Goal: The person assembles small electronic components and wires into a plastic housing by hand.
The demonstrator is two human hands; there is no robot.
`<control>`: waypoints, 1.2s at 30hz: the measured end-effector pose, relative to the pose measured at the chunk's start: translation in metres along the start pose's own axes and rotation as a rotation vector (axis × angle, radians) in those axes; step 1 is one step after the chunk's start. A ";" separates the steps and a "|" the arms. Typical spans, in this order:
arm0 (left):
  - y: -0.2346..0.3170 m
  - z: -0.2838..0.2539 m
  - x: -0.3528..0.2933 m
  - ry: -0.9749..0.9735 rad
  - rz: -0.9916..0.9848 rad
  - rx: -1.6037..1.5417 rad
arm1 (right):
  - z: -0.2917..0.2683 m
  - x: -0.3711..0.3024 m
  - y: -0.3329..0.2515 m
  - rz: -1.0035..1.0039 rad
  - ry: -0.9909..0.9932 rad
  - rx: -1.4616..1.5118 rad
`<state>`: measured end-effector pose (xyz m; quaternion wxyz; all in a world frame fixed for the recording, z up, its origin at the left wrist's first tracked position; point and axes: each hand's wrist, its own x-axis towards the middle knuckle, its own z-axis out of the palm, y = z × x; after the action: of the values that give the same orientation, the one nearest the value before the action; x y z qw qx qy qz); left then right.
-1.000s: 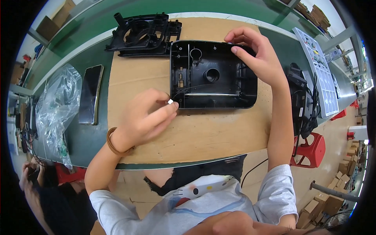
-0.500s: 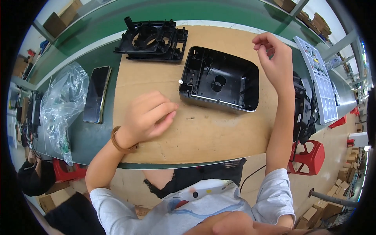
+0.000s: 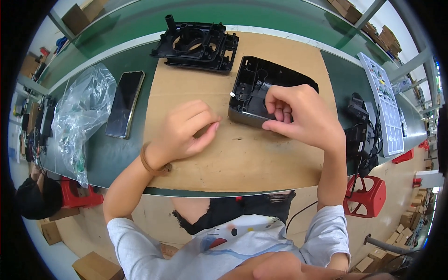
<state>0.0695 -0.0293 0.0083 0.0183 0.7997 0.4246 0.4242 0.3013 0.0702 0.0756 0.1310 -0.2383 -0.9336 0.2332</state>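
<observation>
Watching remotely: desk (image 3: 109, 156) carries a cardboard sheet (image 3: 261, 161), I'd guess as scratch protection. Black housing (image 3: 252, 88) sits at the sheet's 1 o'clock, open side up, so its inside is reachable. Black frame (image 3: 200, 60) is at 11 o'clock, probably to stay out of the hands' way. Right hand (image 3: 303, 114) at the housing's 4 o'clock, half-curled, thumb by the near wall; can't tell if it grips. Left hand (image 3: 186, 128) at 8 o'clock, loosely open, nothing visible in it. White connector (image 3: 232, 94) at the housing's 9 o'clock edge, likely for easy access.
</observation>
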 end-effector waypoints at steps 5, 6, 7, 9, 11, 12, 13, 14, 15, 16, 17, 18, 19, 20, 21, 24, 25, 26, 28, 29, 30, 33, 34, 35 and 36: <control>-0.003 -0.001 -0.005 0.011 0.006 0.011 | -0.009 -0.003 0.004 0.139 -0.070 -0.002; -0.004 -0.001 -0.005 0.017 -0.007 0.007 | -0.014 -0.006 0.007 0.208 -0.110 -0.011; -0.004 -0.001 -0.006 -0.003 -0.011 0.000 | -0.020 -0.007 0.009 0.237 -0.141 0.000; -0.005 -0.002 -0.004 -0.014 -0.028 -0.015 | -0.028 -0.015 0.023 0.234 -0.108 0.017; -0.004 -0.002 -0.003 -0.020 -0.004 -0.013 | -0.038 -0.020 0.035 0.246 -0.107 0.030; -0.004 -0.002 -0.005 -0.019 -0.014 -0.033 | -0.040 -0.020 0.041 0.266 -0.108 0.035; -0.005 -0.002 -0.007 -0.011 -0.024 -0.021 | -0.041 -0.017 0.044 0.288 -0.120 0.065; -0.005 -0.002 -0.008 -0.005 -0.033 -0.008 | -0.040 -0.017 0.049 0.281 -0.117 0.079; -0.005 -0.003 -0.007 -0.008 -0.031 -0.005 | -0.042 -0.016 0.050 0.283 -0.107 0.073; -0.005 -0.002 -0.006 -0.008 -0.029 -0.019 | -0.043 -0.017 0.049 0.285 -0.096 0.067; -0.005 -0.002 -0.004 -0.020 -0.015 -0.021 | -0.045 -0.019 0.048 0.298 -0.096 0.062; -0.006 -0.001 -0.005 -0.033 -0.007 -0.014 | -0.044 -0.019 0.049 0.300 -0.095 0.040; -0.007 -0.001 -0.005 -0.035 -0.007 -0.017 | -0.043 -0.018 0.049 0.301 -0.093 0.017; -0.008 -0.001 -0.006 -0.032 -0.006 -0.014 | -0.043 -0.018 0.049 0.305 -0.092 0.018; -0.008 0.001 -0.006 -0.026 -0.006 -0.013 | -0.043 -0.017 0.048 0.310 -0.093 0.016; -0.007 0.000 -0.007 -0.047 -0.017 -0.012 | -0.041 -0.019 0.048 0.290 -0.071 -0.003; -0.007 0.000 -0.007 -0.046 -0.016 -0.014 | -0.041 -0.020 0.047 0.261 -0.049 -0.018; -0.007 0.000 -0.007 -0.054 -0.018 -0.026 | -0.042 -0.020 0.046 0.263 -0.047 -0.019; -0.007 0.000 -0.006 -0.065 -0.014 -0.039 | -0.045 -0.020 0.040 0.395 -0.107 0.020; -0.006 0.001 -0.006 -0.040 -0.015 -0.034 | -0.046 -0.021 0.038 0.399 -0.100 0.020; -0.007 0.002 -0.007 -0.016 -0.018 -0.026 | -0.044 -0.019 0.037 0.444 -0.135 0.038; -0.007 0.001 -0.006 -0.024 -0.038 -0.024 | -0.041 -0.016 0.030 0.493 -0.159 0.039; -0.005 0.000 -0.003 -0.027 -0.010 -0.030 | -0.043 -0.016 0.025 0.496 -0.157 0.018; -0.003 0.000 -0.001 -0.035 -0.034 -0.037 | -0.042 -0.017 0.023 0.464 -0.134 -0.017; -0.002 -0.001 0.000 -0.042 -0.053 -0.045 | -0.040 -0.016 0.023 0.428 -0.108 -0.063</control>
<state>0.0674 -0.0284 0.0079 0.0562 0.7962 0.4355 0.4161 0.3378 0.0954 0.0964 0.0207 -0.4221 -0.8743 0.2388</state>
